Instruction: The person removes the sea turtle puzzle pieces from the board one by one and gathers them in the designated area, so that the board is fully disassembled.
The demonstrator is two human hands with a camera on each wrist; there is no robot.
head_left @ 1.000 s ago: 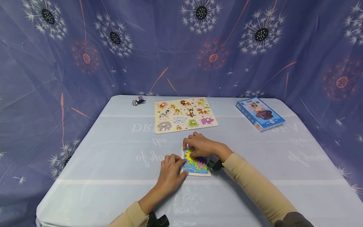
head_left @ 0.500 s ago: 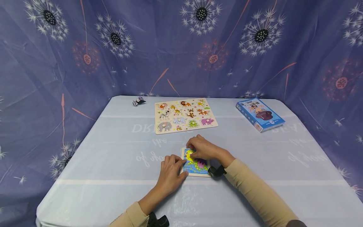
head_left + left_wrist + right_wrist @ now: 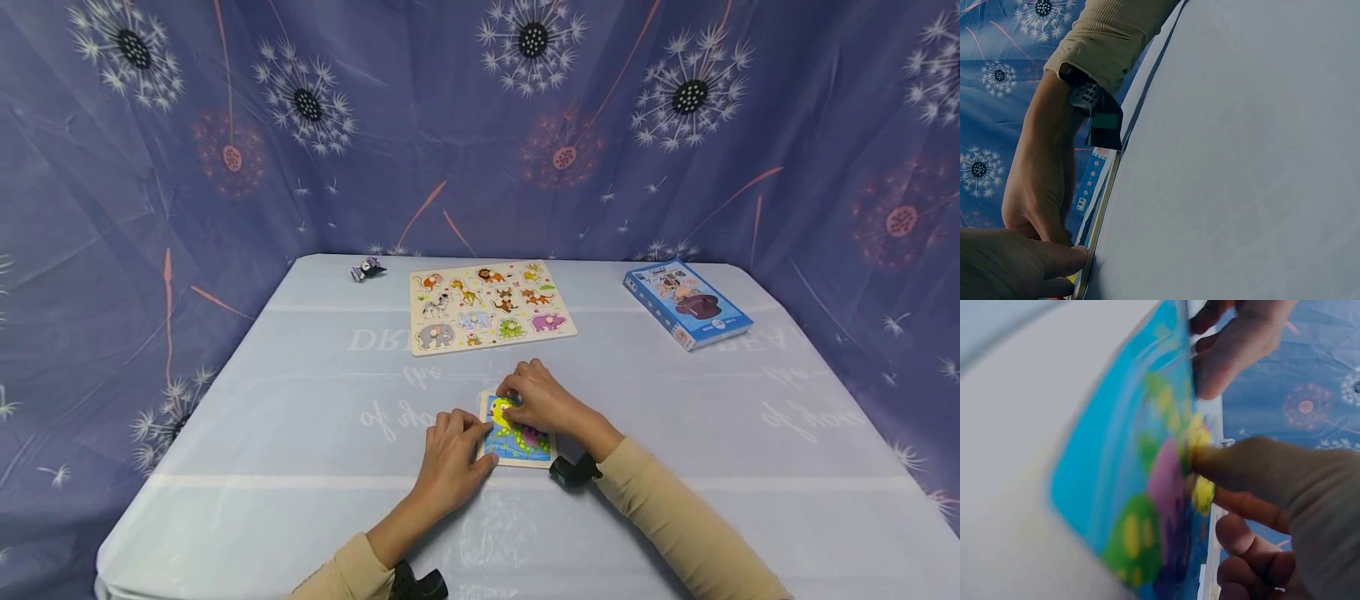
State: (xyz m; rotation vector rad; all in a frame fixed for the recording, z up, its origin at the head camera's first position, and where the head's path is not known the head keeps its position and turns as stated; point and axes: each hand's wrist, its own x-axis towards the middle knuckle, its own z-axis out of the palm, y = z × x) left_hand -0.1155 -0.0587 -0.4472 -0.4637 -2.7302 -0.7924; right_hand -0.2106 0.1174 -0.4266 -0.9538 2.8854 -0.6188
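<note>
Jigsaw puzzle (image 3: 517,450), pale border (image 3: 525,464), yellow-headed animal (image 3: 520,437) on blue, flat on the table (image 3: 300,433)

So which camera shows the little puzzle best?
The head view: you see most of the little puzzle from above, though the right hand covers its upper right. The right wrist view is closer, but blurry and steeply slanted. The left wrist view shows just a thin edge, partly hidden by the left hand.

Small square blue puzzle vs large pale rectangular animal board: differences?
The square blue puzzle is far smaller than the pale rectangular animal board. The blue puzzle has a blue ground; the animal board, a pale one. The left hand and right hand touch the blue puzzle; neither touches the animal board. Both lie flat on the table.
</note>
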